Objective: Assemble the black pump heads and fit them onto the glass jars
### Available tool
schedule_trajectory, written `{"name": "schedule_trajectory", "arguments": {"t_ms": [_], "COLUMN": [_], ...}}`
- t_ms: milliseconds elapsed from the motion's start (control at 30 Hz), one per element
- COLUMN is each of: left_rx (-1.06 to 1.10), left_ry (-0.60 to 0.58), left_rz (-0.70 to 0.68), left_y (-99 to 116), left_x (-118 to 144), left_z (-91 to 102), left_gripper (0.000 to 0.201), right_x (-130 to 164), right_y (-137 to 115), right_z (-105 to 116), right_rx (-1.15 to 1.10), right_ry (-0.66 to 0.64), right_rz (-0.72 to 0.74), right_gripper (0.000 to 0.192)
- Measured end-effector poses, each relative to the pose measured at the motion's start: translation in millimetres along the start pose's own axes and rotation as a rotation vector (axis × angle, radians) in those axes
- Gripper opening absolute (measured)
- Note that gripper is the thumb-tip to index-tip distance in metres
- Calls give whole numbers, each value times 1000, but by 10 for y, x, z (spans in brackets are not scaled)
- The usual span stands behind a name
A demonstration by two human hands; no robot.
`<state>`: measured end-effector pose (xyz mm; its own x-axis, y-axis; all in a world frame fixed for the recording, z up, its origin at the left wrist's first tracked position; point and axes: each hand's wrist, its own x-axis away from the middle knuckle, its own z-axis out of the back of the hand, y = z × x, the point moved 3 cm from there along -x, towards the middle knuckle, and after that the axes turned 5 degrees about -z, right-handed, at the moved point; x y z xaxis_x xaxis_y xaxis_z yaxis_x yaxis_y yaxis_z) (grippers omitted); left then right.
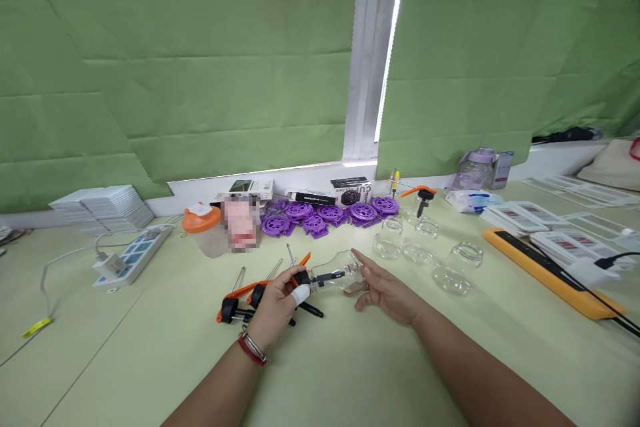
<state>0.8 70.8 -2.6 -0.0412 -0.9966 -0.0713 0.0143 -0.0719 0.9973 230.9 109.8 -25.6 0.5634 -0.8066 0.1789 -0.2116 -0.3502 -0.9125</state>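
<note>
The left grip point(281, 299) is clamped on an orange-handled tool point(320, 277) seated in a clear glass cup point(341, 273) steadied by the loosely spread right hand point(383, 288); beyond, further cups point(453, 267) stand unfitted on the worktop point(165, 347).

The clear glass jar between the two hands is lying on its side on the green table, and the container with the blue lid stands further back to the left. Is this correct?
Not quite. In the head view the container has an orange lid, not blue. The rest holds: the clear glass jar lies on its side on the green table between the left hand and the right hand.
</note>
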Motion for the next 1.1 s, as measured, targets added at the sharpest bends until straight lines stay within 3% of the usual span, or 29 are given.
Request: {"name": "schedule_trajectory", "arguments": {"t_ms": [100,300,433,633,833,967,1100], "left_rx": [22,36,47,54,54,29,44], "left_ry": [5,-35,-17,-44,-79,-54,-66], "left_rz": [7,11,11,16,1,5,-21], "left_y": [33,-11,-24,0,-22,-22,-29], "left_x": [9,11,6,15,11,2,-10], "left_z": [-2,-27,-17,-4,-13,12,23], "left_gripper": [50,48,48,49,47,47,47], "right_x": [37,-41,-36,40,-41,-5,55], "right_y": [-34,80,52,-58,48,-9,-77], "right_z": [-2,42,40,20,44,31,16], "right_rx": [23,125,123,53,138,133,102], "right_ry": [-42,1,28,-29,18,0,-40], "right_rz": [-22,-74,12,32,-55,10,10], "right_gripper": [76,55,48,67,52,46,68]}}
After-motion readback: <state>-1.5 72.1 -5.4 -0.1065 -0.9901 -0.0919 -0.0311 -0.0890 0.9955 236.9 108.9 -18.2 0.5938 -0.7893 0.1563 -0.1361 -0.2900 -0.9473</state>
